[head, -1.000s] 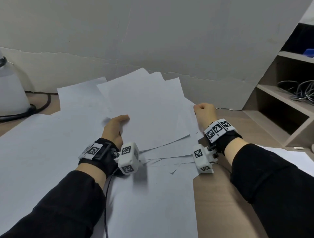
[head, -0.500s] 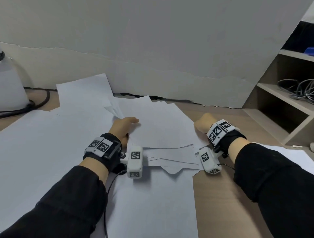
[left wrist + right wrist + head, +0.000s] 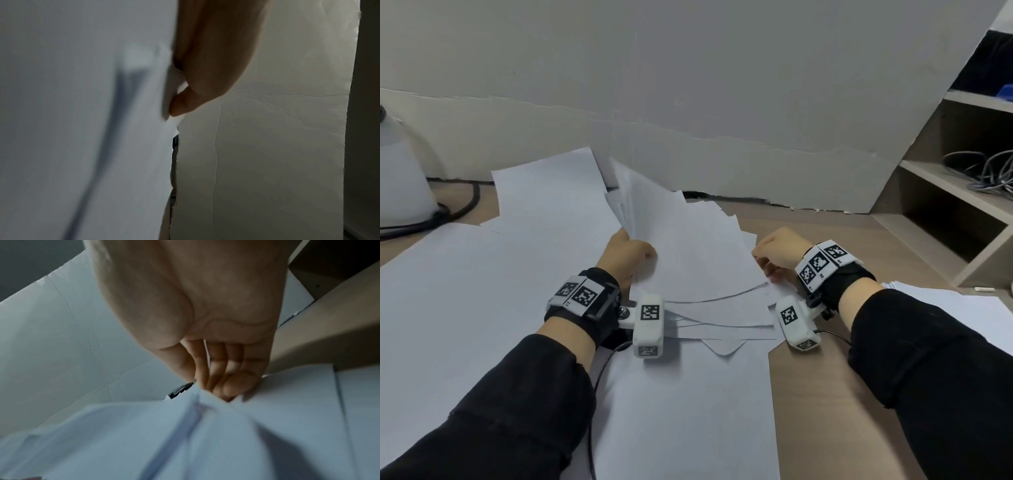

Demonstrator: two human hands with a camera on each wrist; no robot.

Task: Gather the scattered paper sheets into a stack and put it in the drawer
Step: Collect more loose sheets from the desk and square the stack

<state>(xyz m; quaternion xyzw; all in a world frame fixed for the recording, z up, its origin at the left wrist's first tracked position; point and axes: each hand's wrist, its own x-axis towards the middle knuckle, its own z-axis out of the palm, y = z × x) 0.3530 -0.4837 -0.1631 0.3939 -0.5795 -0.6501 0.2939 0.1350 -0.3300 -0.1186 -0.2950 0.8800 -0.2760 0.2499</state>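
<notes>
A loose bundle of white paper sheets (image 3: 698, 260) lies fanned between my two hands on the wooden table (image 3: 808, 394). My left hand (image 3: 628, 255) grips the bundle's left edge, thumb on top, and that edge is raised. In the left wrist view the left hand's fingertips (image 3: 180, 105) pinch the paper sheets (image 3: 82, 113). My right hand (image 3: 777, 250) grips the right edge; in the right wrist view its fingers (image 3: 226, 386) curl onto the paper sheets (image 3: 185, 434). More sheets (image 3: 465, 291) lie flat to the left and in front. No drawer is in view.
A white wall board (image 3: 688, 85) stands close behind the papers. A white appliance (image 3: 400, 178) with a black cable (image 3: 448, 212) sits at the far left. An open shelf unit (image 3: 945, 205) with cables stands at the right. Another sheet (image 3: 962, 311) lies at the right.
The bundle, lifted a second ago, dropped towards the table and its left edge has risen again in my left hand. Both hands moved slightly forward.
</notes>
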